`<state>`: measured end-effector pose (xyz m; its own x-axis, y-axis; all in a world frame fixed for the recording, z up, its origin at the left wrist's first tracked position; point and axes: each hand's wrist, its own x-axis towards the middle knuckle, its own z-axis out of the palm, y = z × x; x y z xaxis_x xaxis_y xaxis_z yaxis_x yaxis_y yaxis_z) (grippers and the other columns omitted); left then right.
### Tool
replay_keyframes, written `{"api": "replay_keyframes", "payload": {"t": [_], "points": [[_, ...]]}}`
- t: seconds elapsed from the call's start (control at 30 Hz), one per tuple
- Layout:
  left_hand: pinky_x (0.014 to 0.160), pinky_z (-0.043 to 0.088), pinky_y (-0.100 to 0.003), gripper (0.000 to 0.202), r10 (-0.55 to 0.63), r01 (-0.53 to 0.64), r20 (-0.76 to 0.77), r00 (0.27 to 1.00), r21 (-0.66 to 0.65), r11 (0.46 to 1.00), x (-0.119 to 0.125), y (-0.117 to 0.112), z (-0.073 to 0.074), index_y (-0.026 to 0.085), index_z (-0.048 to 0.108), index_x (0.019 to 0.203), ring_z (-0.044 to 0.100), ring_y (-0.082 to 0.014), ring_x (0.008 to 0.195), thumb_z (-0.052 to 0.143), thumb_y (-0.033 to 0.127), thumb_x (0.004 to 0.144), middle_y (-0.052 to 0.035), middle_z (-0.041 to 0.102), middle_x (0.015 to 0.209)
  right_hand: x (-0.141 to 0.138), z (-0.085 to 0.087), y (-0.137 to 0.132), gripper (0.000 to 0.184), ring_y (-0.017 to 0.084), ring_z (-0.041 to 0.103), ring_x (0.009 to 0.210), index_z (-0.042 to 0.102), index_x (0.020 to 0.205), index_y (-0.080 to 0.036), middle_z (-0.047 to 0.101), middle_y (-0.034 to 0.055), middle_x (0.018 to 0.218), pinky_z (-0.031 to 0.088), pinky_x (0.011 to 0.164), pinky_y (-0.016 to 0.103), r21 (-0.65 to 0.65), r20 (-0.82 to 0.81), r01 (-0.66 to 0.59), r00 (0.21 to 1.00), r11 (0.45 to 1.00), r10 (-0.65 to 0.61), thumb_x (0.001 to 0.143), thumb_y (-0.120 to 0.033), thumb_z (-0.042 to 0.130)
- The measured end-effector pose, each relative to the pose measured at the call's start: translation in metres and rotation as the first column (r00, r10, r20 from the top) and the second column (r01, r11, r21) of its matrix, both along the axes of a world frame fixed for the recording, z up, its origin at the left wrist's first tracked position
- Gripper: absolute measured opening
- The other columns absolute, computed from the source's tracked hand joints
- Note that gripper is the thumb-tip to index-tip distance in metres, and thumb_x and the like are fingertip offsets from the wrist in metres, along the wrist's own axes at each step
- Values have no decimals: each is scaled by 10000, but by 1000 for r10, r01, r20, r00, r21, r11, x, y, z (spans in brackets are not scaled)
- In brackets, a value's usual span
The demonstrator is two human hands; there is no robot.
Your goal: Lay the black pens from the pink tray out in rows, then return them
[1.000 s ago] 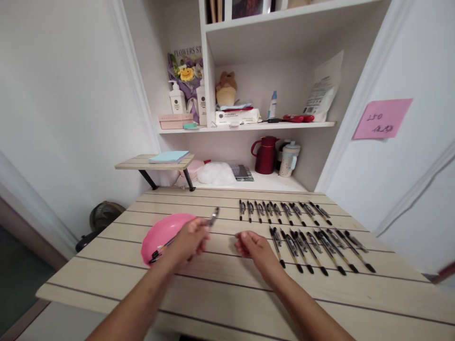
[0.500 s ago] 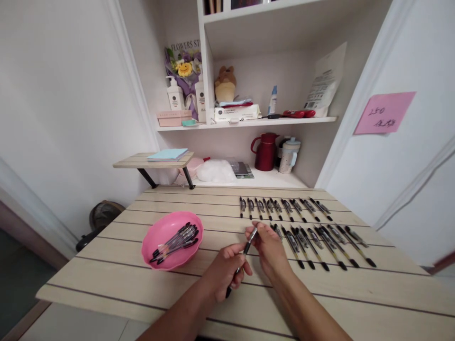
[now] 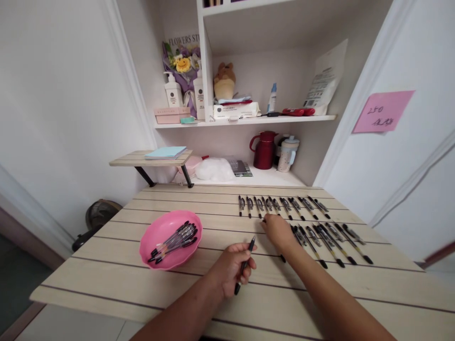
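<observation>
My left hand (image 3: pixel 234 267) is closed around a black pen (image 3: pixel 251 245), its pointed end up and its black end sticking out below the fingers. To the right, my right hand (image 3: pixel 278 232) pinches down at the left end of the front row of pen parts (image 3: pixel 329 244). A small dark end shows at its fingertips; the rest is hidden. Another black tip pokes out below that hand. Behind lies a second row of pen parts (image 3: pixel 286 208), set side by side. At left, a pink bowl (image 3: pixel 151 234) holds several clear pens (image 3: pixel 177 240) with black ends.
A small raised stand (image 3: pixel 130 158) with blue paper (image 3: pixel 165 152) is at the table's back left. Behind the slatted table (image 3: pixel 117 270), shelves hold a red jug (image 3: pixel 264 150), a pale cup (image 3: pixel 287 155), bottles and a plush toy (image 3: pixel 224 80). A pink note (image 3: pixel 384 111) hangs at right.
My right hand has left the pen and moved right and slightly forward to the front row. The pen stays in my left hand, which has shifted slightly right.
</observation>
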<state>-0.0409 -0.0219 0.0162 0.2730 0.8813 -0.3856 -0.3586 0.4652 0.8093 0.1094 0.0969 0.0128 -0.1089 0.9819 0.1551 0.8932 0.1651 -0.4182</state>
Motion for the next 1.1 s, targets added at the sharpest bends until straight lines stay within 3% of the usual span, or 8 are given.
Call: {"api": "replay_keyframes", "payload": {"t": [0.33,0.4,0.47,0.57,0.63,0.7,1.0,1.1], "points": [[366,147,-164,336,37,-37,-7,999,36,999,0,2,-8,151,544,924,359,-23,359,615,322,643,39,509,574,-1,10,-6,233,232,624,814,621,841,-103,641,188,881,426,700,321,40,155,9,988,999,-15,810,-143,394],[368,161,-166,321,46,-46,6,999,45,998,0,2,-7,145,545,896,369,-23,365,624,327,643,36,514,579,9,16,-11,265,212,623,774,612,833,-132,649,152,853,429,668,303,63,75,31,997,998,-36,835,-199,355],[369,174,-170,320,49,-50,14,999,57,997,2,2,-5,142,544,875,375,-23,365,634,337,638,33,521,583,16,18,-18,277,174,611,651,591,809,-158,651,90,749,427,591,271,24,-221,59,974,998,-52,838,-298,354],[369,187,-172,325,50,-50,5,999,63,997,6,1,-4,144,541,857,390,-27,367,650,344,625,32,527,586,16,14,-36,269,118,517,457,547,744,-174,591,5,578,349,426,223,-173,-750,-15,650,985,-122,754,-432,471],[368,190,-172,317,43,-43,-2,999,68,997,8,0,-4,149,535,840,396,-28,367,655,341,618,35,529,584,9,9,-51,308,96,471,423,533,702,-172,561,-18,537,286,383,202,-260,-878,-140,446,955,-174,689,-480,545],[366,198,-172,296,36,-35,-4,999,77,996,9,0,-4,153,525,807,402,-28,366,655,338,616,37,532,584,-1,5,-65,344,83,454,423,531,655,-165,551,-23,520,274,387,193,-280,-917,-242,352,929,-185,654,-504,588],[351,207,-170,216,105,-89,-121,987,127,988,10,-3,-12,167,467,751,417,-31,351,606,251,609,48,538,582,-34,-15,-90,386,97,410,369,470,589,-186,478,-47,420,305,412,230,-194,-948,-240,297,951,-119,673,-552,559],[348,210,-171,212,121,-104,-140,983,121,987,9,-3,-14,171,455,751,418,-35,344,594,261,618,50,534,571,-26,-13,-84,361,123,474,429,489,637,-185,533,-15,488,346,450,238,-146,-879,-196,475,970,-36,754,-526,462]]}}
